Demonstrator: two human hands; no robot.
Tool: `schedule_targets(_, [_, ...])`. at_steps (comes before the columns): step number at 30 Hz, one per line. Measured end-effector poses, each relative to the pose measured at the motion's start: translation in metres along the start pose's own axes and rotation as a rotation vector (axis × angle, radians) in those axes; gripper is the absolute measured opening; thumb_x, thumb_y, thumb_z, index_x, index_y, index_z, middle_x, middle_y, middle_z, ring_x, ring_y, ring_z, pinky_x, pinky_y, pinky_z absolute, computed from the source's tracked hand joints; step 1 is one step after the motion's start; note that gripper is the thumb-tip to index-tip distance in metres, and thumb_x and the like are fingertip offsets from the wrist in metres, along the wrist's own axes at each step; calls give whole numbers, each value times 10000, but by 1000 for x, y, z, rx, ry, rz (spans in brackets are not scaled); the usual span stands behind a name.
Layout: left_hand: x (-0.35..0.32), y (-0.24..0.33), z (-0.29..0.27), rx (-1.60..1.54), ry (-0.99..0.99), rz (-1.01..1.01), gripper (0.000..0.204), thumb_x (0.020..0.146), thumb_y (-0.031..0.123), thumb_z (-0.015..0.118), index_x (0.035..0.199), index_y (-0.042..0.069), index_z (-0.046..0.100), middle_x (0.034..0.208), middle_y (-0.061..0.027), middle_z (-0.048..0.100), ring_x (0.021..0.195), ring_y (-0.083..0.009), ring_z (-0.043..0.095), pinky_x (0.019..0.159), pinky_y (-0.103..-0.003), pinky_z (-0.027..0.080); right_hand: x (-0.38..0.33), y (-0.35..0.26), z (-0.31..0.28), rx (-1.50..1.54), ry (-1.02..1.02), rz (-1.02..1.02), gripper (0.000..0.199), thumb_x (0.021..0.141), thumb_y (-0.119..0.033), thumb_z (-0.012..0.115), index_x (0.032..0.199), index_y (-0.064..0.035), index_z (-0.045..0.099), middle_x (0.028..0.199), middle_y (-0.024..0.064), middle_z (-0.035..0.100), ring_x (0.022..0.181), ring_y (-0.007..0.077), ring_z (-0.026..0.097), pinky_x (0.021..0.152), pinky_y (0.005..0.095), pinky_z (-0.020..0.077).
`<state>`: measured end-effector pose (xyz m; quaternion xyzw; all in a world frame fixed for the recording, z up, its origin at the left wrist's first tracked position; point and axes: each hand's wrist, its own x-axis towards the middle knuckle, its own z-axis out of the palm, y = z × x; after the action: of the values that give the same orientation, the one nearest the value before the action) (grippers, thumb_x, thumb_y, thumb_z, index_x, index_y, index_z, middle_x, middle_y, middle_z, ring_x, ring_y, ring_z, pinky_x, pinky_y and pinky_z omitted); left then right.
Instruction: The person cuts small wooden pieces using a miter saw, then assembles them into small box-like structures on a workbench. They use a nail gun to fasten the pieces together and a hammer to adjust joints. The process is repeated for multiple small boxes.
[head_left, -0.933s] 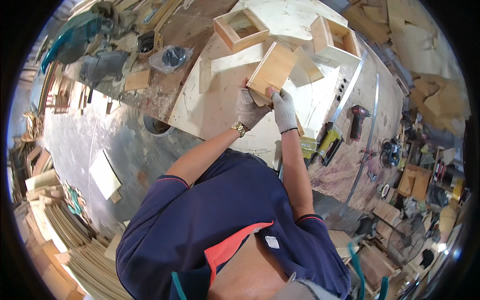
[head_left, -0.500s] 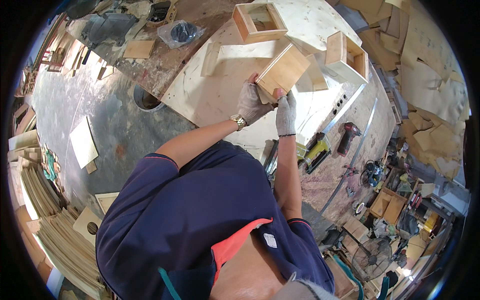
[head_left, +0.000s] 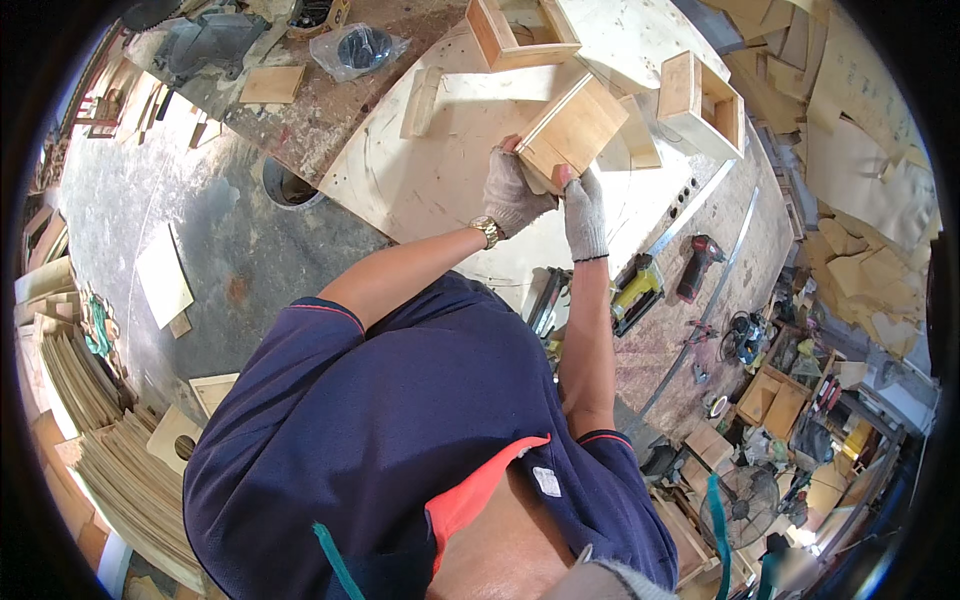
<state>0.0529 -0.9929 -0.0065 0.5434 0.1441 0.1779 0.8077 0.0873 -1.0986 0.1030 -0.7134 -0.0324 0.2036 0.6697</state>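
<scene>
Between my two gloved hands is a small wooden box [head_left: 574, 124], tilted above a pale plywood sheet. My left hand [head_left: 517, 194] is closed round its near left edge, with bare fingertips showing. At the near corner, my right hand [head_left: 585, 206] grips the same box, its thumb lying on the upper face. The fingers under the box are hidden. Beyond it stands an open wooden box [head_left: 530, 57], and to the right another open wooden box [head_left: 700, 128]. A loose wood piece [head_left: 640, 133] lies just right of the held box, and a wooden strip [head_left: 423, 103] lies to the left.
A yellow-green nail gun [head_left: 635, 295] and a dark cordless drill [head_left: 699, 268] lie right of my right forearm, near a long metal strip [head_left: 715, 295]. The plywood sheet [head_left: 385, 190] covers the bench. A round hole [head_left: 290, 185] and stacked boards [head_left: 130, 500] are at left.
The view has shifted slightly, so the boxes at the far side sit a little higher. Both hands keep hold of the wooden box, which has hardly moved.
</scene>
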Motion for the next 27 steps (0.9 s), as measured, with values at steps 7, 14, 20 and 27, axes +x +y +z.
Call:
schedule_targets(7, [13, 48, 6, -1052, -79, -650, 596, 951, 523, 527, 1395, 130, 471, 1308, -126, 581, 1220, -275, 600, 1028, -500, 523, 5, 8, -14, 142, -19, 136, 484, 1086, -342, 588, 1359, 57, 615, 1171, 83, 708, 990, 134, 654, 846, 294, 539])
schedule_targets(14, [12, 49, -4, -1148, -203, -610, 819, 785, 241, 863, 1377, 71, 324, 1349, -113, 508, 1202, -201, 583, 1029, -380, 553, 8, 1, -18, 42, -62, 112, 485, 1079, -374, 598, 1267, 68, 669, 1025, 50, 702, 892, 116, 610, 805, 290, 515])
schedule_targets(20, [5, 58, 1, -792, -157, -486, 932, 710, 208, 939, 1366, 62, 294, 1354, -124, 483, 1212, -194, 560, 1015, -369, 549, 14, 7, -19, -69, -79, 137, 474, 1052, -394, 642, 1167, 62, 701, 937, 37, 678, 846, 119, 587, 762, 295, 492])
schedule_targets(27, [0, 30, -3, 464, -105, 120, 992, 668, 213, 984, 1351, 54, 282, 1373, -140, 456, 1235, -198, 530, 1021, -366, 537, 24, 26, -22, -63, -80, 155, 514, 1062, -396, 631, 1226, 89, 672, 1012, 67, 705, 875, 132, 626, 802, 302, 526])
